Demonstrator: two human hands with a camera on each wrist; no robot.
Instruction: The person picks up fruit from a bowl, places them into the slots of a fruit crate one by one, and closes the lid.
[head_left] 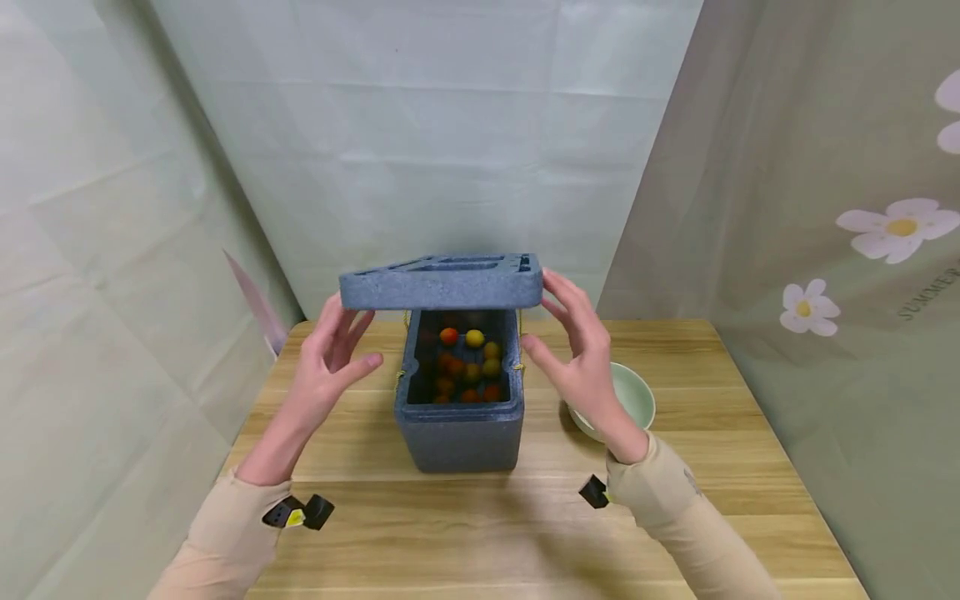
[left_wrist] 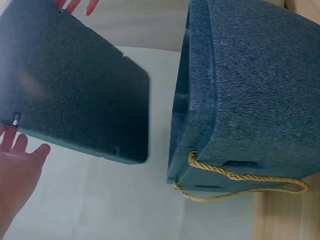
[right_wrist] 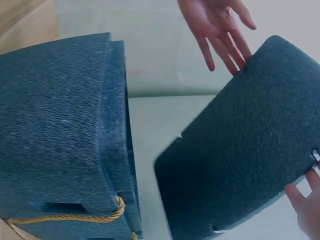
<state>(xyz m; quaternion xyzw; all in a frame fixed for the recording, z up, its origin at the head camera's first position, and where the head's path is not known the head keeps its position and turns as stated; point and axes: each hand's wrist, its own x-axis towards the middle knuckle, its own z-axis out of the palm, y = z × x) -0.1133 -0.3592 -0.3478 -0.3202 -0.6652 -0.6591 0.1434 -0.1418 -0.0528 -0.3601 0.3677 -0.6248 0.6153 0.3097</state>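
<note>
A blue-grey foam box (head_left: 465, 442) stands uncovered on the table, with several small red, orange and yellow balls or fruits (head_left: 475, 338) inside. Its thick lid (head_left: 442, 292) is in the air above the far part of the box, tilted, held up between both hands. My left hand (head_left: 330, 358) touches the lid's left edge with its extended fingertips, thumb apart. At the right edge, my right hand (head_left: 581, 350) supports it with its fingers, the thumb also off the lid. Both wrist views show the lid's underside (left_wrist: 75, 85) and fingertips at its small edge notches.
Yellow rope handles (left_wrist: 235, 176) hang on the box's sides. A pale green bowl (head_left: 637, 396) sits right of the box, partly behind the right forearm. The wooden table (head_left: 420, 542) is bordered by pale curtains (head_left: 420, 125) at the back and sides.
</note>
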